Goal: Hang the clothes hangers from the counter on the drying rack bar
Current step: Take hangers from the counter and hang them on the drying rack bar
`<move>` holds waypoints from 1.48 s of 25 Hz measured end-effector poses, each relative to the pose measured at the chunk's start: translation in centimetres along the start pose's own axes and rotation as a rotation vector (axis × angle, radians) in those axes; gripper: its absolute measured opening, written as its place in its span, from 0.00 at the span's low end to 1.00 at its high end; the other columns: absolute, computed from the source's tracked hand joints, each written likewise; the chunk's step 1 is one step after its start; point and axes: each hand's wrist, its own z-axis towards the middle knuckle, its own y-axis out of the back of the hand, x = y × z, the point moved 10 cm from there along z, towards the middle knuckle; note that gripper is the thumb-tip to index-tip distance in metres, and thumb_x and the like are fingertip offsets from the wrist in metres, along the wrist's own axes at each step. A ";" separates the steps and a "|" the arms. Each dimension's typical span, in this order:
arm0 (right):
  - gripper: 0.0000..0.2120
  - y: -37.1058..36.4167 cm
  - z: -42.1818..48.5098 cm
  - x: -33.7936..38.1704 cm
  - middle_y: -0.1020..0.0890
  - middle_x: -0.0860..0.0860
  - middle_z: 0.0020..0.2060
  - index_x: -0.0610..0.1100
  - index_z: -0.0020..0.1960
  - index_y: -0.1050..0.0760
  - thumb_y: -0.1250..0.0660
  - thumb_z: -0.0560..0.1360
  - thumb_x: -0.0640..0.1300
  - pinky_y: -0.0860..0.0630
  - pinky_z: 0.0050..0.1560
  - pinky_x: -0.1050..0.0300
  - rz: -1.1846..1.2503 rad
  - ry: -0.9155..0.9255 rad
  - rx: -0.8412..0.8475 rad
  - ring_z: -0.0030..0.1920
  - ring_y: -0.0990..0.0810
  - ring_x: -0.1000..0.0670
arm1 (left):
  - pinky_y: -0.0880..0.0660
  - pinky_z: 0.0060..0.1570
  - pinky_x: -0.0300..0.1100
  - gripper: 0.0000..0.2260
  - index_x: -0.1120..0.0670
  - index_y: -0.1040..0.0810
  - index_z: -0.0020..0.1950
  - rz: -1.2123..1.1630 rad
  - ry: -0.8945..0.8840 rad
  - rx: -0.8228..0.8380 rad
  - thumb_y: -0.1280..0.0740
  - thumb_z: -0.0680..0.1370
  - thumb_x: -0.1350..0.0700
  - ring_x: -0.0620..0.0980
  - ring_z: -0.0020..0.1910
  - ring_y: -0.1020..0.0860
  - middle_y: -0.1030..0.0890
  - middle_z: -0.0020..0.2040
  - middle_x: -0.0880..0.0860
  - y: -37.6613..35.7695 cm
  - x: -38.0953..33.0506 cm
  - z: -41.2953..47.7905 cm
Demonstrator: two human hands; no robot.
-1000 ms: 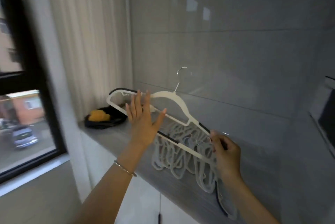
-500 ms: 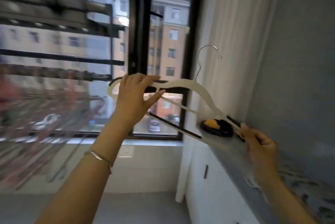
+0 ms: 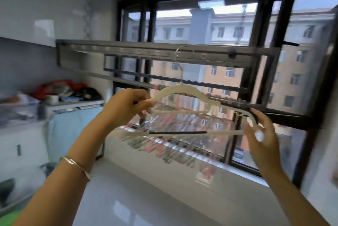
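Observation:
A white clothes hanger [image 3: 184,91] with black grip strips and a metal hook is held level between my hands, in front of the window. My left hand [image 3: 126,106] grips its left end with curled fingers. At the hanger's right end, my right hand [image 3: 263,138] holds the corner, fingers loosely bent around it. The hook points up and reaches the dark drying rack bar [image 3: 146,53] with its row of holes; whether it is on the bar I cannot tell. The counter with the other hangers is out of view.
Below the bar, a lower rack rail [image 3: 182,81] carries a blurred row of pink and green clips [image 3: 170,145]. A cluttered white cabinet [image 3: 54,105] with red bags stands at left. Dark-framed windows fill the back. Pale tiled floor lies below.
I have turned left from the counter to face the window and rack. Both hands carried the hanger along and raised it level toward the rack bar.

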 end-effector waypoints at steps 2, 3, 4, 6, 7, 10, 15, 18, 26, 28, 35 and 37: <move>0.19 -8.0 -0.8 1.3 0.30 0.54 0.63 0.51 0.63 0.32 0.36 0.73 0.52 0.37 0.67 0.62 0.019 0.013 0.064 0.64 0.31 0.56 | 0.24 0.34 0.42 0.08 0.45 0.22 0.38 0.026 0.041 -0.013 0.34 0.77 0.49 0.43 0.30 0.19 0.17 0.33 0.42 4.0 4.9 -1.0; 0.18 -11.8 -1.2 1.9 0.33 0.55 0.64 0.53 0.63 0.33 0.34 0.74 0.49 0.40 0.68 0.61 0.016 0.005 0.100 0.66 0.35 0.57 | 0.25 0.32 0.41 0.08 0.44 0.22 0.39 0.031 0.059 0.003 0.35 0.77 0.50 0.43 0.30 0.19 0.17 0.35 0.43 5.6 7.3 -1.2; 0.19 -16.0 -1.7 2.4 0.35 0.57 0.65 0.55 0.62 0.34 0.33 0.75 0.46 0.43 0.68 0.61 0.007 -0.012 0.140 0.67 0.38 0.58 | 0.26 0.31 0.38 0.07 0.45 0.22 0.40 0.035 0.080 0.019 0.35 0.77 0.51 0.44 0.31 0.18 0.17 0.37 0.44 7.4 10.1 -1.4; 0.18 -22.9 -2.4 2.5 0.38 0.57 0.68 0.54 0.63 0.33 0.35 0.76 0.43 0.46 0.68 0.61 -0.041 -0.042 0.217 0.68 0.42 0.60 | 0.27 0.30 0.35 0.05 0.50 0.22 0.45 0.028 0.131 0.023 0.36 0.78 0.54 0.45 0.31 0.18 0.16 0.40 0.47 10.0 15.4 -1.3; 0.18 -25.8 -2.5 2.2 0.38 0.55 0.69 0.50 0.65 0.31 0.35 0.76 0.43 0.47 0.68 0.61 -0.063 -0.058 0.248 0.68 0.43 0.60 | 0.26 0.29 0.35 0.05 0.53 0.22 0.46 0.016 0.163 0.018 0.37 0.79 0.55 0.46 0.31 0.18 0.17 0.41 0.48 11.0 18.0 -1.0; 0.18 -31.2 -2.5 1.2 0.39 0.52 0.72 0.48 0.65 0.29 0.35 0.76 0.43 0.47 0.67 0.61 -0.084 -0.112 0.278 0.71 0.42 0.56 | 0.23 0.31 0.37 0.04 0.55 0.25 0.47 -0.089 0.270 0.014 0.38 0.80 0.59 0.49 0.33 0.18 0.18 0.44 0.51 11.6 24.4 -0.2; 0.15 -34.2 -1.6 -1.2 0.38 0.53 0.73 0.50 0.62 0.27 0.35 0.76 0.44 0.48 0.67 0.57 -0.175 -0.171 0.294 0.74 0.43 0.52 | 0.20 0.39 0.36 0.08 0.55 0.24 0.55 -0.300 0.327 0.058 0.39 0.79 0.63 0.50 0.38 0.18 0.18 0.45 0.53 5.1 29.8 2.1; 0.14 -34.6 0.2 -2.5 0.36 0.53 0.71 0.50 0.61 0.27 0.35 0.76 0.45 0.46 0.66 0.57 -0.218 -0.153 0.303 0.72 0.40 0.53 | 0.21 0.39 0.34 0.10 0.56 0.24 0.58 -0.405 0.325 0.090 0.41 0.80 0.65 0.52 0.40 0.19 0.19 0.45 0.53 0.0 30.4 4.5; 0.15 -34.4 4.1 -7.6 0.34 0.55 0.69 0.53 0.62 0.28 0.35 0.76 0.46 0.46 0.66 0.59 -0.306 -0.142 0.320 0.68 0.39 0.57 | 0.22 0.53 0.44 0.20 0.54 0.33 0.71 -0.749 0.362 0.178 0.47 0.81 0.67 0.51 0.46 0.21 0.23 0.52 0.57 -10.5 28.8 12.1; 0.17 -34.9 4.3 -8.9 0.35 0.54 0.70 0.53 0.65 0.29 0.35 0.76 0.48 0.45 0.69 0.56 -0.356 -0.153 0.351 0.71 0.39 0.53 | 0.22 0.47 0.36 0.20 0.56 0.34 0.72 -0.785 0.374 0.203 0.48 0.81 0.68 0.49 0.44 0.22 0.23 0.49 0.55 -12.4 28.5 13.5; 0.18 -36.1 4.5 -10.8 0.36 0.55 0.70 0.54 0.66 0.31 0.37 0.77 0.50 0.46 0.71 0.56 -0.410 -0.192 0.346 0.72 0.41 0.54 | 0.23 0.46 0.40 0.18 0.56 0.37 0.71 -0.841 0.426 0.317 0.49 0.82 0.65 0.52 0.48 0.23 0.26 0.52 0.53 -16.7 27.9 15.2; 0.18 -36.0 4.5 -10.8 0.35 0.56 0.69 0.53 0.65 0.31 0.37 0.76 0.50 0.45 0.71 0.56 -0.435 -0.210 0.307 0.71 0.40 0.55 | 0.21 0.46 0.42 0.19 0.52 0.40 0.74 -0.773 0.394 0.396 0.47 0.82 0.62 0.50 0.46 0.21 0.27 0.60 0.55 -17.0 28.0 14.6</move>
